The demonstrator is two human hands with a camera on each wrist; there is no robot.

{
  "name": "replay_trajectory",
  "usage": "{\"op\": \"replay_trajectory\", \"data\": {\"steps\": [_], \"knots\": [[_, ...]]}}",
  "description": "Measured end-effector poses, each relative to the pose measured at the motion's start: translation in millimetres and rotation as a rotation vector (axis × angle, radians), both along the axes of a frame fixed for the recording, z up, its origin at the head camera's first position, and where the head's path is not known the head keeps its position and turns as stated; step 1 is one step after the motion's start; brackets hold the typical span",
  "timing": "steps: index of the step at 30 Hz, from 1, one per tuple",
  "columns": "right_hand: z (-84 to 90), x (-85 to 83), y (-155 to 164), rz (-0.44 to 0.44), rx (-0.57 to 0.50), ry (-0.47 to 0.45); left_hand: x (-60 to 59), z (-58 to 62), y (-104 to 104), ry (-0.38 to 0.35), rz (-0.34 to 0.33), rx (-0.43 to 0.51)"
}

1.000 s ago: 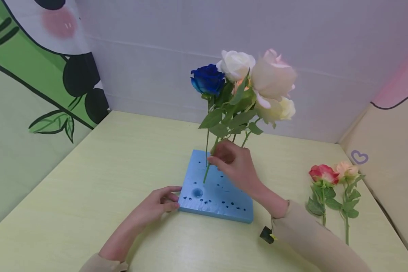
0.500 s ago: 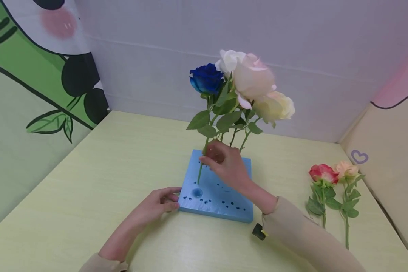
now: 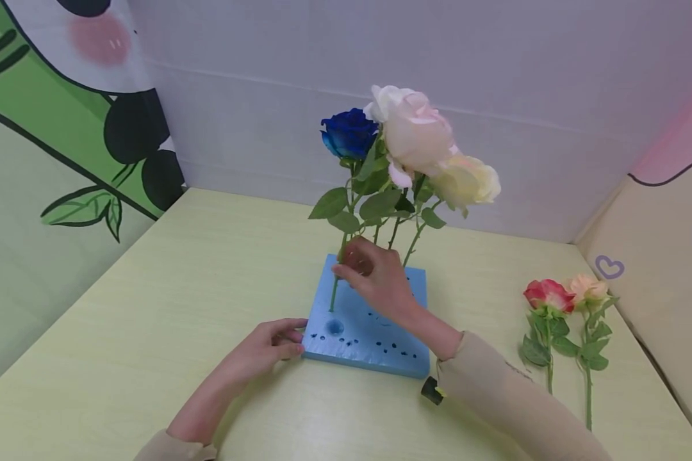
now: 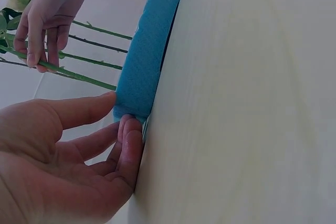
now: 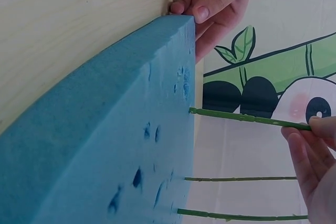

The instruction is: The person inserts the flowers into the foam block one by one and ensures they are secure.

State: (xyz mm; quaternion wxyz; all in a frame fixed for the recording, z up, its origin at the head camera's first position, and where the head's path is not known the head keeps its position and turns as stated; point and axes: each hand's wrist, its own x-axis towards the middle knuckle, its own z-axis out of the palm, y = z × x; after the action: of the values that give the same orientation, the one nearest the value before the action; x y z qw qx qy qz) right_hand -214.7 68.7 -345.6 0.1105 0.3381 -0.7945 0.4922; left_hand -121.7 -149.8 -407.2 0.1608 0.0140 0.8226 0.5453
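Note:
My right hand [image 3: 380,275] pinches the green stem [image 5: 241,116] of a pale pink rose [image 3: 418,131] between thumb and fingers. The stem's lower tip is right at the top face of a blue foam block [image 3: 357,323], near its left side. My left hand [image 3: 262,349] grips that block by its left edge, thumb and fingers on either side of the corner. Behind the pink bloom, a blue rose [image 3: 348,133], a partly covered white rose [image 3: 383,99] and a yellow rose [image 3: 469,181] stand upright, their stems in the foam.
To the right on the pale table [image 3: 179,288] lie a red rose [image 3: 548,294] and a peach rose [image 3: 588,291]. Small holes and one wide hollow [image 3: 335,327] mark the foam. A small black object [image 3: 432,390] is beside the right sleeve. Cloth walls surround the table.
My right hand has moved left with the pink rose, and the stem's tip has shifted left over the foam. The pink bloom now covers more of the white one. The left hand stays put.

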Motion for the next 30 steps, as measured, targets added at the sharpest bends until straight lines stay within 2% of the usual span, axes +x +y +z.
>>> {"op": "replay_trajectory", "data": {"steps": [8,16,30], "knots": [[-1.6,-2.7,-0.9,-0.01,0.022,-0.001,-2.1,-1.3,0.9,-0.023,0.027,0.001],[-6.9,-4.5,-1.2,0.002,0.079,0.018,-3.4,-1.4,1.4,-0.017,0.013,0.005],[-11.1,-6.7,-2.9,0.017,0.084,0.043,-3.3,-4.2,1.4,0.013,-0.012,0.009]]}}
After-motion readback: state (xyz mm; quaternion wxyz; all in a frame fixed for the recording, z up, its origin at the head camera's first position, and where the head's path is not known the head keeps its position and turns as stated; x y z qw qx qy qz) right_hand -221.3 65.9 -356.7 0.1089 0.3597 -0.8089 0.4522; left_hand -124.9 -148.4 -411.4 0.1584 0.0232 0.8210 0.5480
